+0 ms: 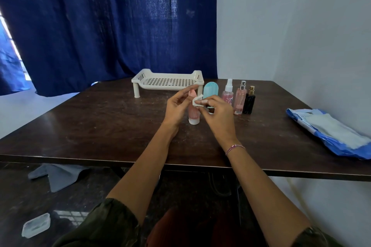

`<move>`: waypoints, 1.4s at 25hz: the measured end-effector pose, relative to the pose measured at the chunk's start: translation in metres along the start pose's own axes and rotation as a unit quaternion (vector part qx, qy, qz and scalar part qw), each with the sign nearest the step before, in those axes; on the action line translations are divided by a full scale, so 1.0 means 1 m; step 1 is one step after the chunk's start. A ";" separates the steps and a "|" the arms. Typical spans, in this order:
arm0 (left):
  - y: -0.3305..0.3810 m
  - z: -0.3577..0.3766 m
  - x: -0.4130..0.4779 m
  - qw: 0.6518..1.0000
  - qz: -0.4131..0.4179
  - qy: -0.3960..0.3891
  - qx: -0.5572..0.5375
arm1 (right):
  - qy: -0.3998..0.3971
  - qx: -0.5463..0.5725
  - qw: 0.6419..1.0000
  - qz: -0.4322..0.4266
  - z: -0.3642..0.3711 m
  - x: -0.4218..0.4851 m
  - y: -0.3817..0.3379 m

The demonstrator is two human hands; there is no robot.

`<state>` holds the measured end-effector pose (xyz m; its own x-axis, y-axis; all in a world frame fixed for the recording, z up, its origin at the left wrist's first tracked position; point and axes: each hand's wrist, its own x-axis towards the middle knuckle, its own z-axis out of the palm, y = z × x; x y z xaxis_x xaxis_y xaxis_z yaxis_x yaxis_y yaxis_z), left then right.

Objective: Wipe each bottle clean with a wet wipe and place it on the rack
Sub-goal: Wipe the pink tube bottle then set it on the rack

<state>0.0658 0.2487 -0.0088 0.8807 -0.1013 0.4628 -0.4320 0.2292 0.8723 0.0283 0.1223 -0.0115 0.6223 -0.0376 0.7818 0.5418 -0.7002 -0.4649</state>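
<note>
A pink tube bottle (193,113) with a white cap stands cap-down at the middle of the dark table. My left hand (176,107) holds it near its top. My right hand (217,113) pinches a small folded white wet wipe (197,100) against the tube's upper part. Behind my hands stands a light blue bottle (210,90). To its right stand a pink spray bottle with a white top (228,94), a slim pink perfume bottle (239,99) and a black perfume bottle (249,101). The cream perforated rack (167,82) stands at the table's far edge with nothing on it.
A blue and white wet wipe pack (329,132) lies open at the table's right side. A blue curtain (100,26) hangs behind the table and a white wall is on the right. On the floor to the left lie a grey cloth (58,175) and a clear plastic lid (36,225).
</note>
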 end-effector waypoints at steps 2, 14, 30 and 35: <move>0.000 0.001 0.000 1.000 0.004 0.025 0.012 | -0.025 -0.007 1.000 0.017 0.001 0.000 0.003; -0.002 0.004 0.000 0.997 0.016 0.043 0.059 | -0.033 -0.012 0.998 0.044 0.002 0.001 0.004; -0.002 0.003 0.000 0.994 0.001 0.050 0.096 | -0.071 -0.017 0.995 0.071 0.003 0.000 0.001; -0.005 0.001 0.002 0.996 -0.001 0.021 0.092 | -0.118 -0.017 0.990 0.076 0.004 0.000 0.003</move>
<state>0.0694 0.2462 -0.0126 0.8872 -0.0593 0.4575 -0.4553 0.0471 0.8891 0.0324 0.1230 -0.0144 0.8126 0.0206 0.5824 0.4144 -0.7231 -0.5527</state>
